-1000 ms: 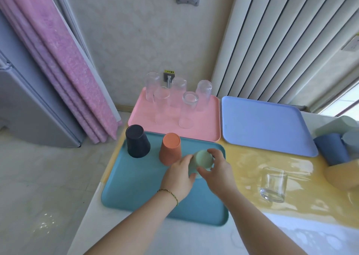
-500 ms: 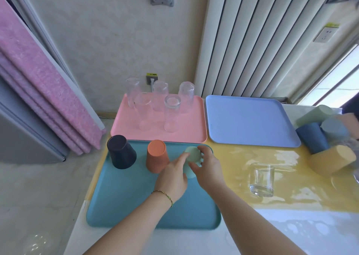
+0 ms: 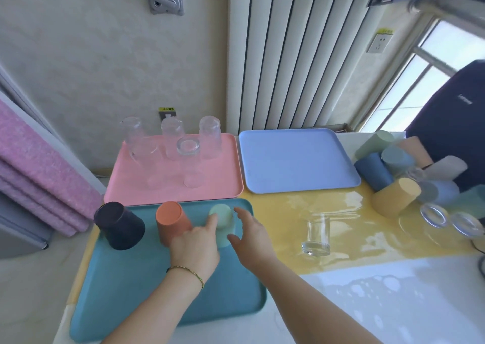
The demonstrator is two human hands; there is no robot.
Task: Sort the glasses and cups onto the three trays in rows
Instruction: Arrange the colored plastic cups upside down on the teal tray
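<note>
Risks, as I judge them:
- The heap of loose cups (image 3: 396, 196) at the table's right end lies on its sides. Pulling one out could set the others rolling into the glasses lying beside them (image 3: 433, 215).
- A lone glass (image 3: 316, 236) stands on the yellow mat (image 3: 354, 212), between the heap and the hands. A reaching forearm could clip it.
- The green cup (image 3: 223, 220) could tip or slide if the fingertip on it pushes.

Trays and contents:
- Teal tray (image 3: 131, 291), nearest: three upturned cups along its far edge. These are the dark cup (image 3: 119, 225), the orange cup (image 3: 170, 220), then the green cup, close to the right rim.
- Pink tray (image 3: 217, 186), behind it: five clear glasses (image 3: 209, 133) in two rows.
- Blue tray (image 3: 296, 160), right of pink: holds nothing.

Hands:
- Left hand (image 3: 195, 244): nothing gripped, forefinger laid against the green cup's top.
- Right hand (image 3: 249, 236): fingers spread, holding nothing, just beside that cup. I cannot tell whether the thumb touches it.
</note>
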